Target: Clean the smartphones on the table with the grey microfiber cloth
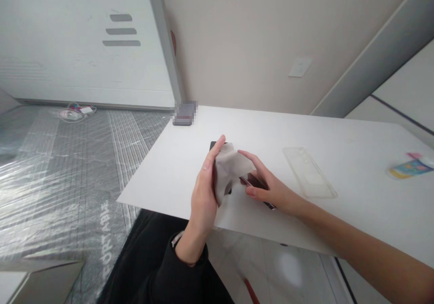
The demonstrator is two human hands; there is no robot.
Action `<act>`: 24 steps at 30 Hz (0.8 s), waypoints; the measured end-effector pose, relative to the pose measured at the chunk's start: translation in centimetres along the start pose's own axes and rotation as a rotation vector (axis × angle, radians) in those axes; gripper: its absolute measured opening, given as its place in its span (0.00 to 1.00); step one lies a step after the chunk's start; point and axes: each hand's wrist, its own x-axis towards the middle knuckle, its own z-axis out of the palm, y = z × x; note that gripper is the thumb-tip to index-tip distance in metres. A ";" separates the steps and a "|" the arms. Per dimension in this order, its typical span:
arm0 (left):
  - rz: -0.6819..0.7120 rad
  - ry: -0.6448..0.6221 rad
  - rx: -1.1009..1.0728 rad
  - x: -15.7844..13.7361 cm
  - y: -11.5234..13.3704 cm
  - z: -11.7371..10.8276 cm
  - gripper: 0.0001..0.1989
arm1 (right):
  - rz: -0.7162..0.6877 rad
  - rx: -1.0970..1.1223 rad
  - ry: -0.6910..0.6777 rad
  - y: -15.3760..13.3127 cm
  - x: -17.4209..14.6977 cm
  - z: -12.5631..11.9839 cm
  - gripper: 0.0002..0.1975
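Observation:
My left hand (204, 189) is near the table's front edge, its fingers pressed along a crumpled light grey cloth (230, 166). A dark corner of some object (212, 145) shows beyond the left fingertips; most of it is hidden. My right hand (273, 186) grips a dark, flat, phone-like thing (258, 183) with a shiny edge, thumb on the near side and fingers on the far side. The right index finger reaches to the cloth's edge. Whether the dark corner and the phone-like thing are one object, I cannot tell. A clear phone case (310, 173) lies right of my right hand.
The white table (162, 177) meets the wall at the back. A blurred dark box-like thing (185, 113) stands at its back left corner. A colourful packet (410, 168) lies at the far right. Left is a plastic-covered mattress (84, 168) with a coiled cable (76, 112).

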 end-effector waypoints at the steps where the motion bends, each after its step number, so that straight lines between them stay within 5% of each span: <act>1: 0.058 -0.016 0.047 -0.1 -0.2 0.0 0.18 | -0.015 -0.015 0.006 0.0 -0.1 0.1 0.54; 4: 0.080 -0.010 0.038 -0.2 -1.2 0.3 0.19 | -0.042 -0.066 0.024 -0.5 -0.6 0.6 0.56; 10: -0.247 0.006 -0.270 -0.9 -2.5 1.8 0.20 | -0.084 -0.251 0.205 -1.3 -0.9 1.1 0.60; 17: -0.326 -0.076 -0.376 -0.8 -0.7 2.3 0.27 | -0.025 -0.353 0.429 -1.0 0.1 0.2 0.59; 24: -0.260 -0.038 -0.379 0.2 0.8 1.1 0.31 | 0.050 -0.232 0.453 -0.7 0.4 -0.4 0.36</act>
